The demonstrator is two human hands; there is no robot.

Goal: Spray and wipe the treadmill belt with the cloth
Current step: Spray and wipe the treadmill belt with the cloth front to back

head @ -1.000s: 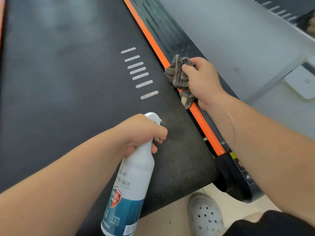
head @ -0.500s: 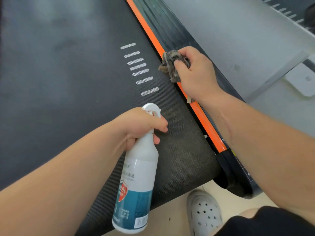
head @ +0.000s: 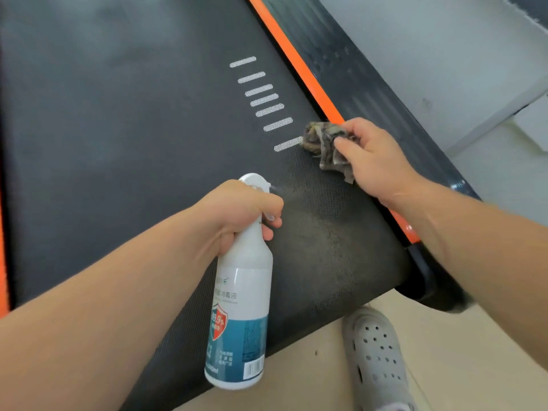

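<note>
In the head view, the left hand [head: 237, 209] gripped the neck of a white spray bottle [head: 240, 307] with a blue label, fingers curled round its trigger. The nozzle pointed at the near right part of the black treadmill belt [head: 118, 129], and the bottle's base hung over the belt's near edge. The right hand [head: 373, 161] clutched a crumpled grey-brown cloth [head: 318, 140], which lay on the belt's right side, just beside the orange strip [head: 296, 60] and touching the nearest of the white dashes [head: 261, 90]. A grey perforated clog [head: 376, 351] stood on the beige floor [head: 474, 351] below the belt's end.
</note>
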